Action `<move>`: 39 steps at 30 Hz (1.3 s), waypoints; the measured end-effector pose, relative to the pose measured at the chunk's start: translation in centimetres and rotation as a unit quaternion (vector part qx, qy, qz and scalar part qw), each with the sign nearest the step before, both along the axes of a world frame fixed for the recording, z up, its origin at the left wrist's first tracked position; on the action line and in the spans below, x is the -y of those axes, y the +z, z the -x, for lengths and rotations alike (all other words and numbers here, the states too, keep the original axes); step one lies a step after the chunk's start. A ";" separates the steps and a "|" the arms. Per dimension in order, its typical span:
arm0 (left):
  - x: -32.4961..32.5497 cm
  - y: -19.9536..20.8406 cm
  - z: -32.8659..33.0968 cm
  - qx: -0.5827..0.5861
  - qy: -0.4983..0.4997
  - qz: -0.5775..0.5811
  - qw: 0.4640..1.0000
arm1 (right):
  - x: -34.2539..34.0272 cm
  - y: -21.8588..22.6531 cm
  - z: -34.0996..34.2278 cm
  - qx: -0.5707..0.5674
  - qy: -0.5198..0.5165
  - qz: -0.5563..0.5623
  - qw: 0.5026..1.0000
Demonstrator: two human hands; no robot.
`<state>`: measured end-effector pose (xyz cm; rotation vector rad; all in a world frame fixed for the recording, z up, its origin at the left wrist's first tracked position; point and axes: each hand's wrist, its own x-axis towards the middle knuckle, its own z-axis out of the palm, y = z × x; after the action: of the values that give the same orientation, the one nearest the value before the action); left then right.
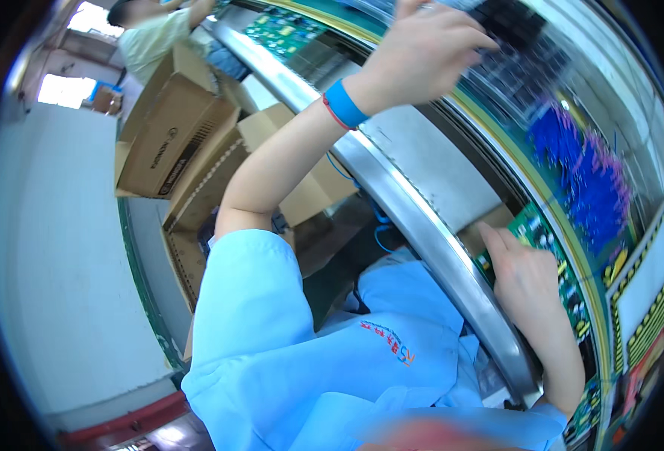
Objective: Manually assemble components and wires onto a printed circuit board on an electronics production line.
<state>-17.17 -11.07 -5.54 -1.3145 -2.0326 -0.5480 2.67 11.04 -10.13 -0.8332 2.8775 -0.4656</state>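
My left hand (pixel 430 56), with a blue wristband (pixel 345 104) and a thin red cord at the wrist, is raised over the far side of the work line. Its fingers are apart and loosely bent, beside a dark compartmented tray (pixel 509 45); I see nothing held in them. Nearer to me, my right hand (pixel 527 274) rests over a green circuit board (pixel 531 225) fitted with small parts. Its fingers reach forward along the board's edge, and the hand covers part of the board. A pale flat panel (pixel 433 161) lies on the line beyond it.
A rounded metal rail (pixel 415 203) runs between me and the line. Blue wired parts with pink ends (pixel 584 169) are heaped at the right. Open cardboard boxes (pixel 174 143) stand at the left. Another board (pixel 283 31) lies farther along, near another person (pixel 155 41).
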 end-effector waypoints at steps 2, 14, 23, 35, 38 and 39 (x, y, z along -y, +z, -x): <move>4.6 -1.1 3.4 -0.011 0.140 -0.035 0.989 | -0.2 0.1 0.0 0.011 -0.012 -0.028 0.999; 31.4 -12.4 17.3 0.257 0.645 -0.133 0.708 | -5.3 -0.2 -2.1 0.117 -0.198 -0.009 0.973; 44.0 -16.2 23.2 0.212 0.686 0.003 0.695 | -6.6 -0.2 -4.4 0.114 -0.292 -0.077 0.947; 47.4 -18.7 28.7 0.232 0.481 0.053 0.843 | -9.1 -4.1 -8.6 0.076 -0.422 -0.048 0.902; 42.1 -15.9 24.5 0.225 0.583 0.056 0.779 | -10.8 -5.3 -10.8 0.063 -0.464 -0.099 0.878; 42.4 -15.6 23.4 0.225 0.563 0.057 0.794 | -11.5 -5.3 -11.4 0.058 -0.459 -0.093 0.882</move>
<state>-40.62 -53.43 -21.13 0.1890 -2.7862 -0.1468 14.10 22.51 -15.41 0.6275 2.9473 -0.2684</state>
